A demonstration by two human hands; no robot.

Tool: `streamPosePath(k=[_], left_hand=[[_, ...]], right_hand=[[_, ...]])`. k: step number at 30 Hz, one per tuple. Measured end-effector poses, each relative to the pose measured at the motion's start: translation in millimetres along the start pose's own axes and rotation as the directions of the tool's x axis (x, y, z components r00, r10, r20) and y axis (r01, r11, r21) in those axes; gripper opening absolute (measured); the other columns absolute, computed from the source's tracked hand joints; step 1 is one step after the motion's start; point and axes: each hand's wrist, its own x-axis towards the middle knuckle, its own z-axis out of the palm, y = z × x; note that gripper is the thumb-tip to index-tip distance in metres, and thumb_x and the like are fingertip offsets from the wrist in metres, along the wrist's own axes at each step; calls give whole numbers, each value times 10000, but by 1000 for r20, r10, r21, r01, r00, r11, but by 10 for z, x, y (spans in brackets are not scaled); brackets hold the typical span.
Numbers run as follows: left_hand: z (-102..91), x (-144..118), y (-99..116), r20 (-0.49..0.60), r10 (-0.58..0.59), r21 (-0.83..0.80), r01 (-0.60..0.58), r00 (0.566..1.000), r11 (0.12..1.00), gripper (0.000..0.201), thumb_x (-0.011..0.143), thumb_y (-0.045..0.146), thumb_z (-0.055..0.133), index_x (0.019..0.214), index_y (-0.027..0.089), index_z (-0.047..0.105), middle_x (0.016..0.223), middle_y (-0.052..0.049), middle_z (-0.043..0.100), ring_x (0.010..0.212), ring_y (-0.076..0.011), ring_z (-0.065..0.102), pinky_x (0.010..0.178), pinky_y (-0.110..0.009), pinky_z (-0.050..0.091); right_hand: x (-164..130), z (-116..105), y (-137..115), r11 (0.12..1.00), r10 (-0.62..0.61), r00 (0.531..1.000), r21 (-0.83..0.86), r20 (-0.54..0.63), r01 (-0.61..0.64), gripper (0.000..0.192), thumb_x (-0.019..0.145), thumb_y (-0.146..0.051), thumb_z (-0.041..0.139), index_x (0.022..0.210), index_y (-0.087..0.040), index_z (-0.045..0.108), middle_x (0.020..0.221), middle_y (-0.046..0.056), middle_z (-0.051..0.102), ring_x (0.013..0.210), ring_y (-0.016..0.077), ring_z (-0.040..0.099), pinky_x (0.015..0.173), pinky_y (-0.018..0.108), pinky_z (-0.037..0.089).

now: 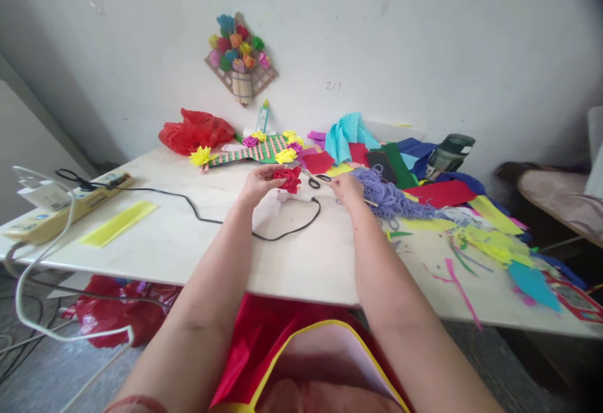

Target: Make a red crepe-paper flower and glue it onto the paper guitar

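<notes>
My left hand (258, 182) holds a red crepe paper flower (288, 178) above the white table (198, 243). Just under the flower lies a white glue gun (296, 197) with a black cord (264, 232). My right hand (347, 188) rests on the table to the right, fingers closed on a thin wooden stick (370, 202) beside a heap of purple yarn (391, 197). Black-handled scissors (318, 180) lie between my two hands.
A green and pink woven paper mat with yellow and pink flowers (264, 148) lies at the back, beside a red plastic bag (195, 130) and a glue bottle (262, 117). Coloured paper scraps (490, 237) cover the right side. A power strip (61, 207) sits left.
</notes>
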Motion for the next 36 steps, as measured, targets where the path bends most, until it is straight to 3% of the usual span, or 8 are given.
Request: streamPosePath(k=[6, 10, 13, 17, 21, 27, 36], left_hand=[[-26, 4, -18, 6, 7, 12, -7, 1000, 1000, 516, 462, 269, 930, 926, 138, 747, 874, -92, 761, 837, -261, 726, 842, -445, 576], [-40, 12, -26, -28, 22, 17, -22, 999, 1000, 540, 447, 261, 932, 937, 133, 746, 825, -79, 756, 802, -240, 719, 825, -416, 576], [-41, 16, -25, -49, 25, 17, -24, 999, 1000, 526, 448, 263, 928, 925, 132, 747, 802, -70, 752, 788, -228, 713, 813, -400, 576], [-44, 25, -34, -88, 41, 31, -38, 995, 999, 511, 456, 281, 921, 911, 132, 744, 793, -64, 747, 805, -229, 710, 817, -396, 574], [-54, 45, -54, -121, 63, 39, -58, 991, 998, 525, 457, 304, 916, 920, 136, 736, 829, -75, 750, 843, -241, 709, 834, -409, 570], [-65, 65, -74, -173, 76, 46, -69, 982, 997, 596, 444, 333, 915, 975, 139, 726, 841, -72, 748, 856, -241, 706, 850, -418, 570], [-94, 85, -126, -207, 81, 19, -79, 975, 997, 589, 423, 349, 922, 941, 150, 726, 828, -63, 750, 839, -241, 712, 843, -419, 579]], right_hand=[[-7, 86, 8, 989, 105, 987, -115, 125, -91, 298, 917, -396, 548, 1031, -226, 765, 1129, 126, 727, 1103, 248, 656, 855, 310, 487], [-13, 98, -2, 987, 111, 985, -128, 130, -95, 270, 904, -347, 563, 1055, -229, 754, 1158, 119, 717, 1105, 252, 654, 862, 318, 490], [-46, 98, -50, 996, 41, 999, -81, 16, -39, 285, 923, -332, 519, 1066, -218, 739, 1154, 116, 714, 1070, 247, 656, 843, 321, 485], [-117, 107, -227, 989, -139, 979, 26, -150, 144, 340, 944, -365, 464, 1099, -191, 712, 1143, 117, 709, 1064, 255, 636, 855, 338, 471], [-198, 146, -479, 943, -332, 941, -3, -62, 333, 405, 904, -327, 503, 1250, -173, 646, 1226, 137, 674, 1144, 272, 590, 989, 367, 411], [-292, 251, -725, 929, -355, 926, -58, 124, 364, 517, 853, -303, 547, 1350, -160, 555, 1293, 176, 620, 1221, 315, 545, 1030, 409, 387], [-352, 342, -803, 928, -354, 932, -92, 80, 361, 479, 830, -224, 536, 1303, -169, 588, 1214, 162, 653, 1157, 297, 569, 967, 390, 437]])
